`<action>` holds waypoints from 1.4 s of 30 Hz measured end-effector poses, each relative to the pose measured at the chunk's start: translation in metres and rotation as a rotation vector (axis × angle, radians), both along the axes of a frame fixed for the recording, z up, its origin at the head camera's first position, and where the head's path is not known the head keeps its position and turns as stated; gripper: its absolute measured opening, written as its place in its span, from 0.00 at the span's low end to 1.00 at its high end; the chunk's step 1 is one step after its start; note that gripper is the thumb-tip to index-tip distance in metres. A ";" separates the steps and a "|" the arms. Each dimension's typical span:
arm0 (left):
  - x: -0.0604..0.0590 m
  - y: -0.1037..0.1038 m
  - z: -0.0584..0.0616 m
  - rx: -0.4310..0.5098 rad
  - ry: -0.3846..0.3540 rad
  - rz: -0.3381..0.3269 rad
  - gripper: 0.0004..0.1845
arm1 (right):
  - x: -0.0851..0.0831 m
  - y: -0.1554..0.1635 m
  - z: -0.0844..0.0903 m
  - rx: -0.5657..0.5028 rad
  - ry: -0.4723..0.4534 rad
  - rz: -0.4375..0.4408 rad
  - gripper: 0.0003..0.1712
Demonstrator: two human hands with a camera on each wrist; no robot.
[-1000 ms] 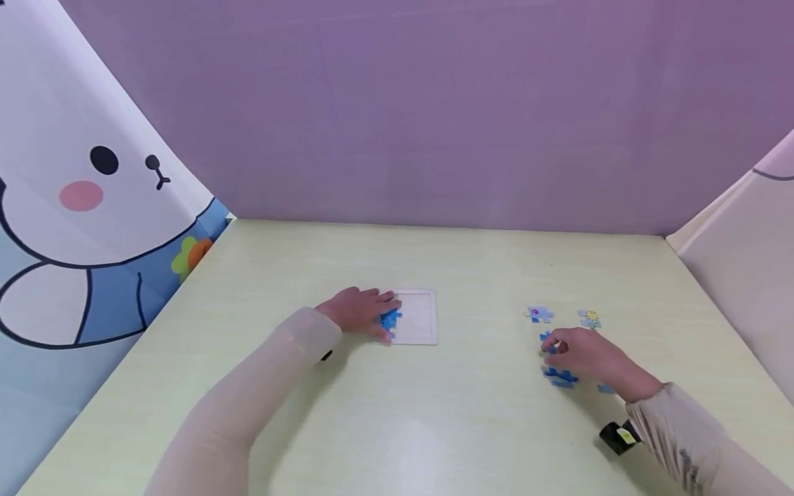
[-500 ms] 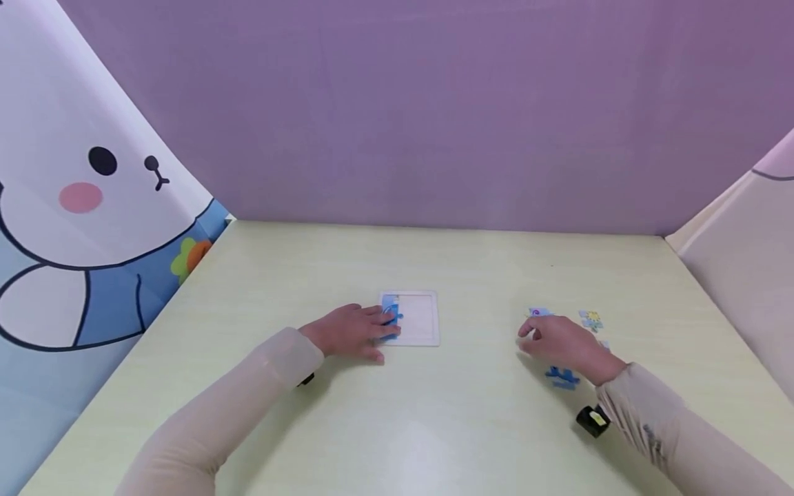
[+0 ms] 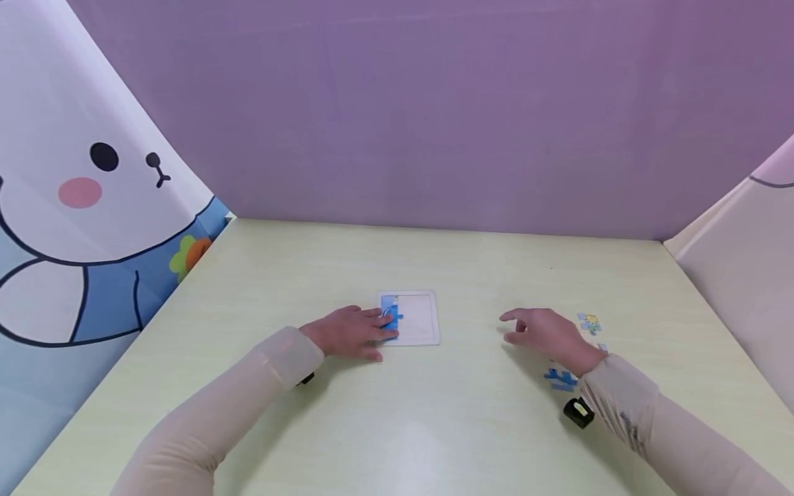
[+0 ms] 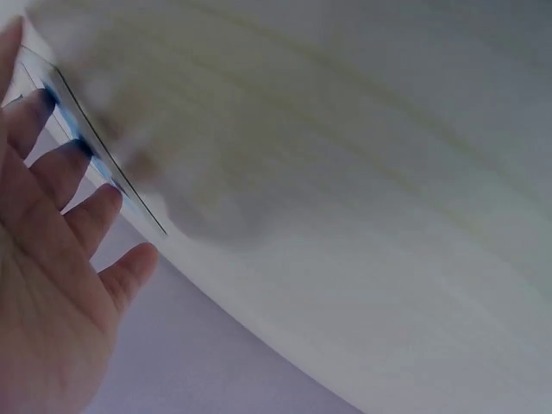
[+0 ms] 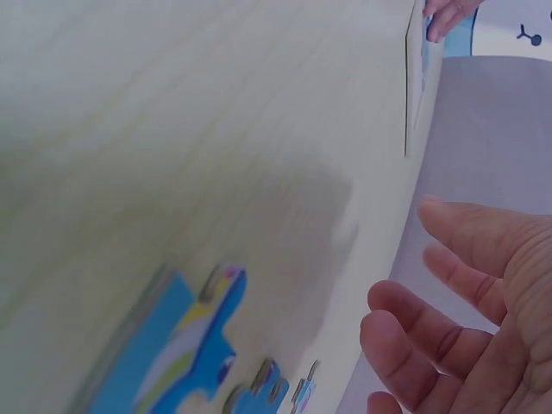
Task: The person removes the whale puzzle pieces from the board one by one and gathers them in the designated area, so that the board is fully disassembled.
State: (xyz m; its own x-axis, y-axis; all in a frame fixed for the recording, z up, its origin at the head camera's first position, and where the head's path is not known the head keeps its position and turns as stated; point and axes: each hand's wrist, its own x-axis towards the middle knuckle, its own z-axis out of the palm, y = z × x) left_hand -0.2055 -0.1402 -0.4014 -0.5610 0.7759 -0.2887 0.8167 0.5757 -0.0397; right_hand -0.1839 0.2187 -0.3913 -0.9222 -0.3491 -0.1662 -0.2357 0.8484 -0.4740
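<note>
Left hand (image 3: 350,332) lies flat on the worktop (image 3: 434,413), fingers straight, their tips pressing the blue puzzle piece (image 3: 390,318) that sits in the near-left corner of the white puzzle tray (image 3: 428,317). The left wrist view agrees: straight fingertips (image 4: 39,102) on the blue at the tray's edge, nothing pinched.

Right hand (image 3: 548,334) hovers above the worktop, fingers spread and loosely extended, holding nothing that shows; the right wrist view has its fingers (image 5: 448,285) apart, the grip empty.

Now the relation that counts. The tray lies off to the left of the right hand's fingertips, well apart, with bare worktop between. The loose pieces lie the other way: a blue loose piece (image 3: 560,377) sits just under and behind that hand's wrist, on the side nearer the person, and a pale piece with a yellow spot (image 3: 589,320) lies just to its right. So the right hand is much the nearer to the loose pieces, the left hand already on the tray. The tray's longer side seems to run away from the person, though it looks close to square.
</note>
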 end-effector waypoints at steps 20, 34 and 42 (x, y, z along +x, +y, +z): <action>-0.008 -0.003 -0.008 0.092 0.001 -0.126 0.20 | -0.034 -0.054 -0.010 0.009 0.093 0.097 0.15; -0.012 0.001 0.001 0.070 -0.042 -0.090 0.21 | -0.057 -0.110 -0.008 0.215 0.162 0.179 0.14; -0.014 0.003 0.001 0.076 -0.075 -0.058 0.21 | -0.066 -0.130 -0.009 0.217 0.116 0.187 0.16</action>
